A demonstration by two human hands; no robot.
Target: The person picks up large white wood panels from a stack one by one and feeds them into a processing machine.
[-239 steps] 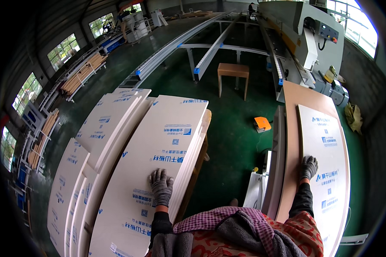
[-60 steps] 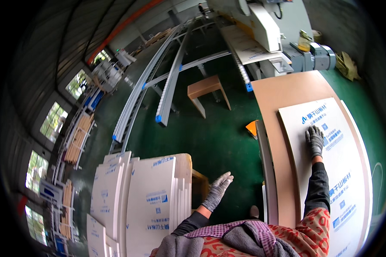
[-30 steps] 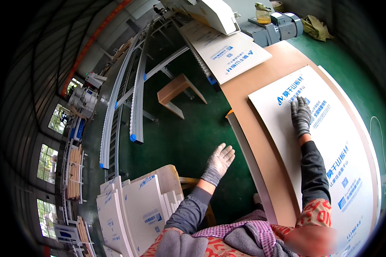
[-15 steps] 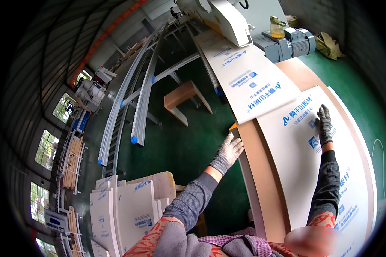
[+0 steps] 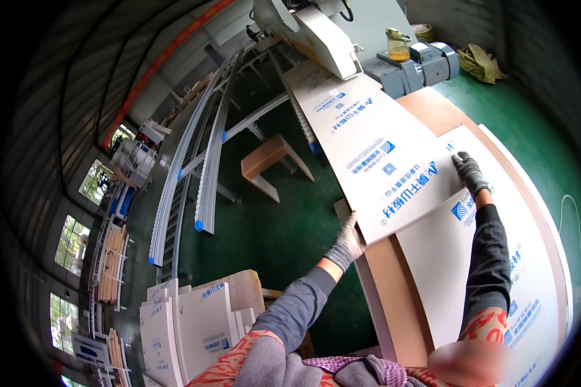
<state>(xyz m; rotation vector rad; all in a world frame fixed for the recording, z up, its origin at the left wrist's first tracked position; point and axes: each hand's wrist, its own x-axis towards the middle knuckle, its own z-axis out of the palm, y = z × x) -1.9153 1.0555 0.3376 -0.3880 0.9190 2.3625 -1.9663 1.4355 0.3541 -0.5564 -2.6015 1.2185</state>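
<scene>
A white panel (image 5: 374, 148) with blue printing lies on the brown work table (image 5: 394, 303), its far end under the grey machine (image 5: 329, 39). My left hand (image 5: 348, 240), in a grey glove, holds the panel's near left corner. My right hand (image 5: 469, 173), also gloved, presses flat where that panel's right edge meets a second white panel (image 5: 497, 271) lying nearer to me on the table.
A stack of white panels (image 5: 193, 322) stands at my lower left. A small wooden stool (image 5: 271, 164) sits on the green floor beside long roller conveyors (image 5: 193, 168). A motor (image 5: 426, 61) and a jar of yellow liquid (image 5: 398, 45) sit beside the machine.
My left hand has swung from the panel stack across to the table and taken the corner of the far panel. My right hand stays pressed on the panels.
</scene>
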